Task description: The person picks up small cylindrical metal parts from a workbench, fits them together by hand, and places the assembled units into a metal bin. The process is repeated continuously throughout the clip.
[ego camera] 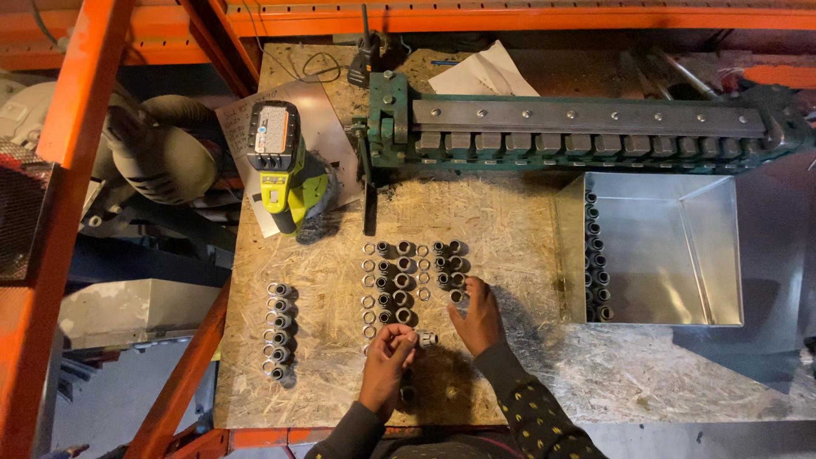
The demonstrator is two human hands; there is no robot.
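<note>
left hand [387,361] gripping fitting [422,338], right hand [478,319] on workbench [510,229]

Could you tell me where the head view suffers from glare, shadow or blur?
Head view: glare brightens the metal tray at right; the hands cast dark shadows on the wooden bench near the left hand and right hand; the corners fall dim; the small metal fittings stay reasonably sharp.

Yellow-green drill [285,170], orange rack [76,110], green brake [544,140]

Chipboard bench [510,221], orange steel racking [76,110], dim warm light.
</note>
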